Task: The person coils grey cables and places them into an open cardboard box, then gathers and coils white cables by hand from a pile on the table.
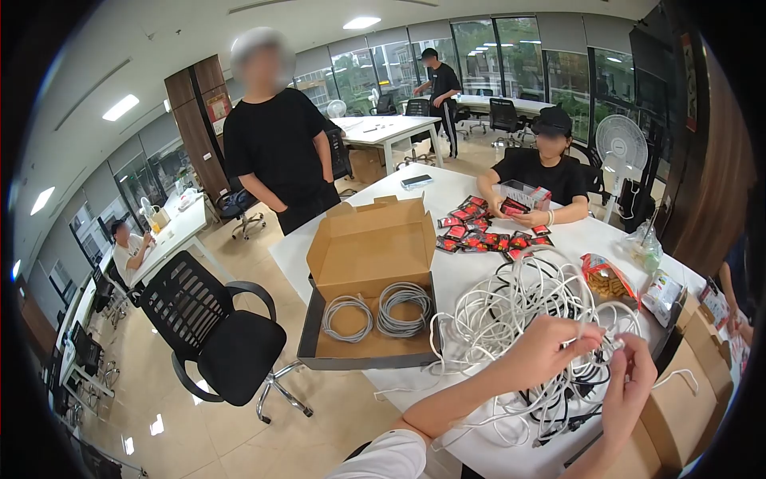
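Note:
My left hand (558, 345) is closed in a pinch on a white cable above the tangled heap of white cables (511, 311). Close to its right, my right hand (632, 371) has its fingers bent together around a white cable end. Some black cables (558, 419) lie under the white ones near the table's front edge. Left of the heap stands an open cardboard box (371, 227) holding two separate grey cable coils, a smaller one (348, 318) and a larger one (404, 310).
Red-and-black packets (479, 238) lie before a seated person (550, 172). A snack bag (608, 279) and another cardboard box (686, 391) are at the right. A phone (416, 182) lies farther back. Another person (279, 152) stands beyond the table; a chair (231, 343) is at the left.

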Action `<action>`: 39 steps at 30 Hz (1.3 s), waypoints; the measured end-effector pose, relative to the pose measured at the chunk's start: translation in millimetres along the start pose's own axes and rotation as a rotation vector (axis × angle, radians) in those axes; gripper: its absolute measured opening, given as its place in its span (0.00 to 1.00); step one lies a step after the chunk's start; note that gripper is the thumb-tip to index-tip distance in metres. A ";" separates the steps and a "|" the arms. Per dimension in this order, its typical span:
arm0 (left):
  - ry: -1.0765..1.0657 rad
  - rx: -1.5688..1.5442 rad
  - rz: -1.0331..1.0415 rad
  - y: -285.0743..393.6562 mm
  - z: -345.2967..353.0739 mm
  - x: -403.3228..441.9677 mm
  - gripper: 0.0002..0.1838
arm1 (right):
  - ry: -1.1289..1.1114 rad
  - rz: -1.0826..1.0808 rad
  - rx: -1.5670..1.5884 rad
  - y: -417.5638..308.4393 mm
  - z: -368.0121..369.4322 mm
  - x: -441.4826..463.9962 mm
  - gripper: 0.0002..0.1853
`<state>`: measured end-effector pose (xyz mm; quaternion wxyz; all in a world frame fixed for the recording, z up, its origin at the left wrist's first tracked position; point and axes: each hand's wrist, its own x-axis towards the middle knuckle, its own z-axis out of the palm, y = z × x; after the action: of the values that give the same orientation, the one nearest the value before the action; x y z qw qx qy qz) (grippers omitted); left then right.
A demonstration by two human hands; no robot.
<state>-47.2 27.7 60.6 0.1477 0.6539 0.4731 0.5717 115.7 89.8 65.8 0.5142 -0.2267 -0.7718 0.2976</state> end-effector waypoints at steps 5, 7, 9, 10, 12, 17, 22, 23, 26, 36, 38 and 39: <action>0.106 -0.227 0.022 -2.0 -27.6 -4.8 0.13 | 0.021 0.022 0.019 4.9 -2.3 -1.4 0.06; 0.135 -0.300 0.034 -3.1 -36.4 -8.2 0.16 | 0.062 0.015 0.064 15.0 -5.5 -2.5 0.06; 0.236 -0.525 0.027 -5.2 -47.4 -13.0 0.17 | 0.078 0.015 0.112 25.0 -12.5 -1.0 0.07; 0.287 -0.636 0.023 -4.7 -52.6 -14.6 0.17 | 0.185 0.050 0.159 30.9 -16.5 -0.2 0.08; 0.469 -0.830 0.083 -3.3 -64.2 -14.8 0.20 | 0.399 0.123 0.251 45.9 -28.3 2.5 0.11; 0.695 -1.385 0.313 -28.8 -137.0 -31.0 0.16 | 0.819 0.221 0.669 95.2 -89.4 13.8 0.16; 0.717 -1.402 0.217 -39.4 -143.1 -33.8 0.13 | 0.567 0.244 0.765 86.6 -86.8 7.8 0.18; 0.712 -1.395 0.219 -42.1 -136.6 -26.8 0.12 | 0.580 0.248 0.682 61.2 -67.5 16.5 0.17; 0.604 -1.512 0.110 -32.9 -111.4 -16.4 0.12 | 0.335 0.196 0.748 38.2 -47.8 19.2 0.21; 0.404 -1.562 -0.035 -32.1 -55.8 3.1 0.14 | -0.227 0.217 0.034 34.9 4.8 13.0 0.21; 0.351 -1.551 -0.024 -32.6 -49.9 4.0 0.14 | -0.204 0.294 0.128 46.5 12.2 16.3 0.14; 0.343 -1.502 -0.018 -32.1 -46.9 4.7 0.14 | -0.160 0.322 0.222 56.8 13.0 17.8 0.11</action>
<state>-103.7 31.4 54.1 0.4811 0.2768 -0.0204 0.8316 99.6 139.5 34.4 0.4188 -0.2647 -0.7263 0.4764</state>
